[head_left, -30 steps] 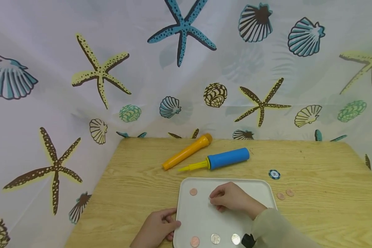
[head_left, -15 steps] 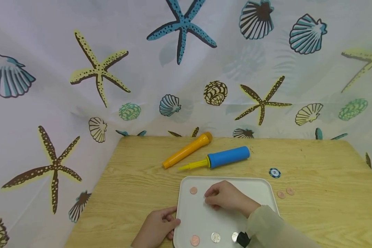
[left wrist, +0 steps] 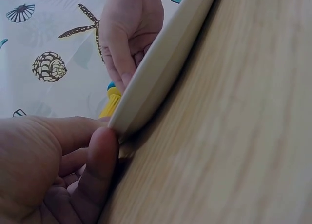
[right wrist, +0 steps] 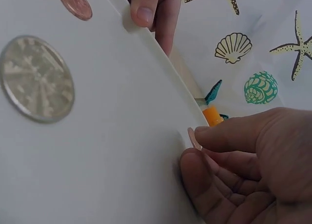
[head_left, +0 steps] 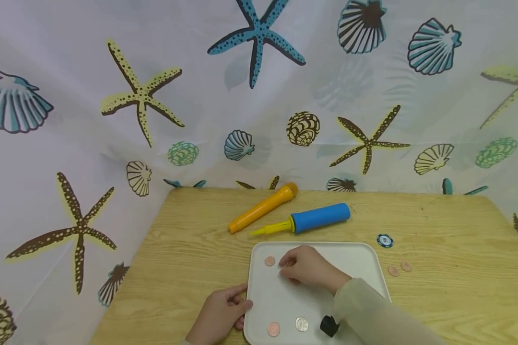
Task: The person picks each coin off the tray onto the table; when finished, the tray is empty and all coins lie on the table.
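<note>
A white rectangular tray [head_left: 276,294] lies on the table. My left hand [head_left: 220,311] grips its left edge, thumb at the rim. Over the tray, my right hand [head_left: 306,268] has thumb and index finger slightly apart, the other fingers bent. Just left of those fingertips a copper coin [head_left: 269,261] lies in the tray's far left corner; the right wrist view shows this coin [right wrist: 193,138] at the gap between the fingertips. Near the tray's front are another copper coin [head_left: 274,329] and a silver coin [head_left: 302,324]. A black wrist camera [head_left: 329,326] covers the spot beside it.
Behind the tray lie an orange toy microphone [head_left: 263,208] and a blue and yellow hand pump [head_left: 321,218]. To the right are a blue and white poker chip [head_left: 385,240] and two copper coins [head_left: 393,271]. A shell-patterned curtain [head_left: 198,96] hangs behind the table.
My right hand has moved left across the tray toward the far-left copper coin. Its wrist camera now hides a second silver coin. The left hand keeps its hold on the tray.
</note>
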Tool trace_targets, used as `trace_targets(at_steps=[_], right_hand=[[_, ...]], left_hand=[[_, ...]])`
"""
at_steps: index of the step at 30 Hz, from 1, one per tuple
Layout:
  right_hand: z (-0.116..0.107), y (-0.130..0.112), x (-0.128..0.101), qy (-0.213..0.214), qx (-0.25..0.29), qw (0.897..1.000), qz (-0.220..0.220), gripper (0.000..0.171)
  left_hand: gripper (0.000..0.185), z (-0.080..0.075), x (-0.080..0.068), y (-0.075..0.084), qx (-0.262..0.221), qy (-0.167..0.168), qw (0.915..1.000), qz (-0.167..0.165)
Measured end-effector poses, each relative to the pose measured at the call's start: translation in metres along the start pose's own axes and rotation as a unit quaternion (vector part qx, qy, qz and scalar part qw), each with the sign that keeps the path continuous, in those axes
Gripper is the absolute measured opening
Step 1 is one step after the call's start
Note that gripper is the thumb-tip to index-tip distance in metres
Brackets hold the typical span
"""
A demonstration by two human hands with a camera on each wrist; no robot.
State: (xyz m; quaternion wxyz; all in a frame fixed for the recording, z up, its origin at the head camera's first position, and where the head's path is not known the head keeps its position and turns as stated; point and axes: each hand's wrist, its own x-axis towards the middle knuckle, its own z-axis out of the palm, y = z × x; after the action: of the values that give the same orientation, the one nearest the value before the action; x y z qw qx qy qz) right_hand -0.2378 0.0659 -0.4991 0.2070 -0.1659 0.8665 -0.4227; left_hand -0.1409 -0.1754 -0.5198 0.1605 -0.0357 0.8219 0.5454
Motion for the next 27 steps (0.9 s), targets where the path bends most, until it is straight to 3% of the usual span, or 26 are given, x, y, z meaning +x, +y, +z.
trace_targets(at_steps=[14,27], right_hand=[[0.013,-0.016,0.021,0.012,-0.007,1.000,0.000,0.020],[0.019,-0.029,0.030,0.015,-0.067,0.997,0.018,0.027]], left_hand=[[0.053,0.003,0.000,0.001,-0.001,0.022,0.9997,-0.008],[0.049,0.006,-0.001,0.004,0.002,0.042,0.9990,-0.013]])
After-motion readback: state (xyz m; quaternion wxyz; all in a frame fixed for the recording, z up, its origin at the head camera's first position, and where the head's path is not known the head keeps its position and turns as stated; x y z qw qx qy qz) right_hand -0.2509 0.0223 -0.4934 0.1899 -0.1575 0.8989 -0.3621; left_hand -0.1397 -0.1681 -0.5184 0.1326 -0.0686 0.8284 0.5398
